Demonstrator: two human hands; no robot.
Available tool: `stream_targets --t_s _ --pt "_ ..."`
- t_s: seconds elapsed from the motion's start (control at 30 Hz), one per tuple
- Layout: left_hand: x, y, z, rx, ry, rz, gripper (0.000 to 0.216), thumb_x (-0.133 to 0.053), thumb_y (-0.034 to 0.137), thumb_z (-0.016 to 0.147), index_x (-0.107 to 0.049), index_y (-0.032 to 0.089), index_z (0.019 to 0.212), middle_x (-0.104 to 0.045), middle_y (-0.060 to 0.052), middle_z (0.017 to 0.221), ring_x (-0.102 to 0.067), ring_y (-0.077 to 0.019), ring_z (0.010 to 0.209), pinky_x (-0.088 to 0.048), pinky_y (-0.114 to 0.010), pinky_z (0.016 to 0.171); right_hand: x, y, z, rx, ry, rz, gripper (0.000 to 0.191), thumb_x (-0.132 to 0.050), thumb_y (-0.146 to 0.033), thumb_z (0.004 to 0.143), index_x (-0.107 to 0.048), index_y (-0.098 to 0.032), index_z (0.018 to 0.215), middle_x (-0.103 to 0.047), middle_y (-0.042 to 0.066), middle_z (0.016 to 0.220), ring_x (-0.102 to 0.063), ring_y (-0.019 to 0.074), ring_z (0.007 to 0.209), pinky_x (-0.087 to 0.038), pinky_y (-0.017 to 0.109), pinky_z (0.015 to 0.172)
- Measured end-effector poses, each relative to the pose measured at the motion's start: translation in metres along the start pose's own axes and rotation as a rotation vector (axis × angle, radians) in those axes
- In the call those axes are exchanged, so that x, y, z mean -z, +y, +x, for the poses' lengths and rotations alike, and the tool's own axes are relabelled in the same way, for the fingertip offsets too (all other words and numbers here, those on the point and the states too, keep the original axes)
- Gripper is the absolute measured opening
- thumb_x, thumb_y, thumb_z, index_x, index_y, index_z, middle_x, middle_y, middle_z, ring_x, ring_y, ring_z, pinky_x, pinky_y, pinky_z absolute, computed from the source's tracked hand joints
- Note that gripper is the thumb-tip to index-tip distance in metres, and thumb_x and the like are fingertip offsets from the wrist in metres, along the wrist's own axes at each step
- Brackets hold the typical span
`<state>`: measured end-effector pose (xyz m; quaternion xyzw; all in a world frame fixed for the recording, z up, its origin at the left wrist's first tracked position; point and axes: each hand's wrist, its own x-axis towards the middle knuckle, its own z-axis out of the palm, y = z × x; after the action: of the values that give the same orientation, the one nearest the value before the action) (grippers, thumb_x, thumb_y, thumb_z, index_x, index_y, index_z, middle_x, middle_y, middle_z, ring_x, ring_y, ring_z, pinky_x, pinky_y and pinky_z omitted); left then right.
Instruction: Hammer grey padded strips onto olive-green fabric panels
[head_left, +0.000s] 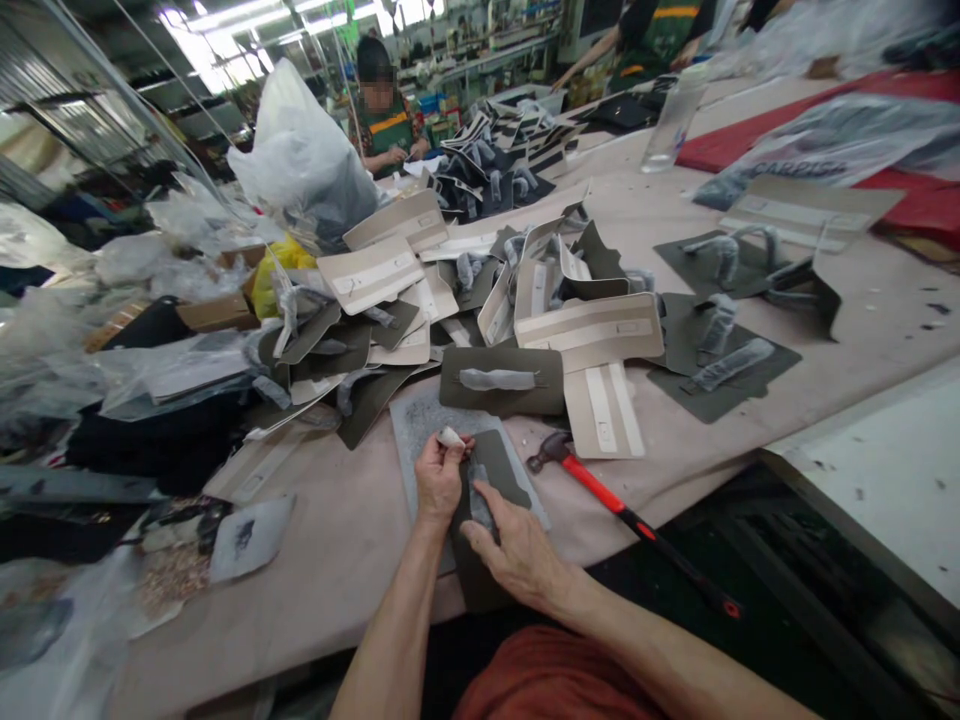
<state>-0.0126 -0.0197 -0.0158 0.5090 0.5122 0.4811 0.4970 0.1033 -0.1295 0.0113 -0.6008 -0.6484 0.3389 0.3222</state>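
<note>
In front of me a dark grey-green panel [501, 465] lies partly on a pale speckled sheet [412, 440] and reaches toward the table's near edge. A plastic-wrapped handle [480, 492] runs along its middle. My left hand [439, 482] is closed at the handle's far end, with a small white piece [451, 437] at its fingertips; whether that is held or wrapped round a finger I cannot tell. My right hand [521, 550] has thumb and forefinger around the handle's near part. Just right of the panel lies a hammer [592, 482] with a red and black grip.
Beyond my hands lies another dark panel with a handle [501, 380]. Beige-backed panels [589, 325] are heaped behind it, and more dark panels [724, 355] lie right. A bulging white bag [300, 150] stands at left. Across the table sits a person [386, 125]; a clear bottle [671, 125] stands far right.
</note>
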Motion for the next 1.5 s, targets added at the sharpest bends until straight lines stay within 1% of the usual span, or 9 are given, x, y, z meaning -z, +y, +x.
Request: stream_targets --t_s 0.13,0.3,0.6,0.73,0.93,1.07,1.2,1.4,1.5 --pt "0.000 0.000 -0.001 -0.014 -0.006 -0.010 0.030 -0.067 0.045 0.085 -0.066 0.016 0.095 -0.075 -0.007 0.093 -0.074 -0.0206 0.088 -0.057 -0.031 0.082 0.020 0.015 -0.005 0.081 0.146 0.013 0.037 -0.041 -0.033 0.100 -0.054 -0.014 0.129 -0.070 0.012 0.107 -0.067 0.0218 0.095 -0.053 0.035 0.084" --pt "0.001 -0.004 0.000 -0.027 -0.013 -0.014 0.029 -0.066 0.044 0.087 -0.067 0.017 0.096 -0.075 -0.007 0.092 -0.073 -0.0213 0.088 -0.057 -0.034 0.085 0.076 0.064 -0.011 0.024 0.332 -0.503 0.024 -0.047 -0.028 0.097 -0.062 -0.015 0.110 -0.064 0.014 0.103 -0.060 0.0272 0.095 -0.047 0.039 0.083" --pt "-0.001 0.000 -0.002 -0.081 -0.015 0.158 0.017 -0.060 0.032 0.089 -0.067 0.017 0.096 -0.076 -0.006 0.092 -0.073 -0.0210 0.089 -0.055 -0.034 0.085 0.106 0.111 -0.026 -0.137 0.045 -0.661 0.015 -0.051 -0.027 0.091 -0.055 -0.018 0.103 -0.064 0.012 0.097 -0.063 0.0256 0.087 -0.044 0.035 0.071" --pt "-0.004 0.002 -0.003 -0.077 -0.007 0.181 0.016 -0.062 0.028 0.086 -0.066 0.018 0.096 -0.076 -0.006 0.094 -0.072 -0.0207 0.089 -0.055 -0.033 0.085 0.110 0.104 -0.026 -0.231 -0.009 -0.390 0.010 -0.053 -0.027 0.086 -0.049 -0.021 0.080 -0.058 0.005 0.073 -0.058 0.0206 0.069 -0.043 0.033 0.064" --pt "0.002 0.003 -0.001 -0.168 -0.097 0.281 0.014 -0.061 0.025 0.084 -0.067 0.019 0.096 -0.077 -0.004 0.094 -0.071 -0.0199 0.090 -0.054 -0.032 0.084 0.109 0.080 -0.055 -0.797 -0.143 0.756 0.030 -0.062 -0.048 0.082 -0.049 -0.021 0.086 -0.055 -0.003 0.070 -0.048 0.0093 0.049 -0.042 0.023 0.044" --pt "0.008 0.008 -0.002 -0.258 -0.178 0.354 0.015 -0.058 0.021 0.085 -0.068 0.020 0.097 -0.076 -0.003 0.093 -0.070 -0.0189 0.088 -0.053 -0.031 0.083 0.100 0.070 -0.086 -0.920 -0.138 0.902 0.036 -0.060 -0.054 0.084 -0.050 -0.020 0.085 -0.042 -0.009 0.061 -0.029 0.0036 0.039 -0.028 0.018 0.035" --pt "0.011 0.006 -0.005 -0.340 -0.233 0.418 0.018 -0.057 0.020 0.086 -0.067 0.021 0.101 -0.075 -0.003 0.096 -0.069 -0.0189 0.089 -0.052 -0.031 0.083 0.115 0.046 -0.085 -0.775 -0.175 0.597 0.045 -0.047 -0.066 0.089 -0.047 -0.021 0.081 -0.038 -0.009 0.060 -0.025 0.0044 0.038 -0.020 0.019 0.034" --pt "0.009 0.003 -0.007 -0.335 -0.211 0.429 0.017 -0.057 0.020 0.087 -0.066 0.022 0.102 -0.075 -0.003 0.096 -0.069 -0.0185 0.089 -0.051 -0.031 0.083 0.143 -0.008 -0.030 -0.002 0.178 -0.091 0.041 -0.032 -0.053 0.100 -0.047 -0.022 0.079 -0.046 -0.003 0.059 -0.043 0.0116 0.051 -0.032 0.026 0.050" --pt "0.009 0.005 -0.006 -0.313 -0.205 0.394 0.016 -0.056 0.021 0.086 -0.067 0.021 0.099 -0.075 -0.003 0.094 -0.069 -0.0186 0.087 -0.051 -0.030 0.082 0.137 -0.008 -0.005 0.175 0.163 -0.414 0.038 -0.028 -0.045 0.102 -0.047 -0.021 0.079 -0.049 0.000 0.059 -0.043 0.0127 0.049 -0.026 0.029 0.050"
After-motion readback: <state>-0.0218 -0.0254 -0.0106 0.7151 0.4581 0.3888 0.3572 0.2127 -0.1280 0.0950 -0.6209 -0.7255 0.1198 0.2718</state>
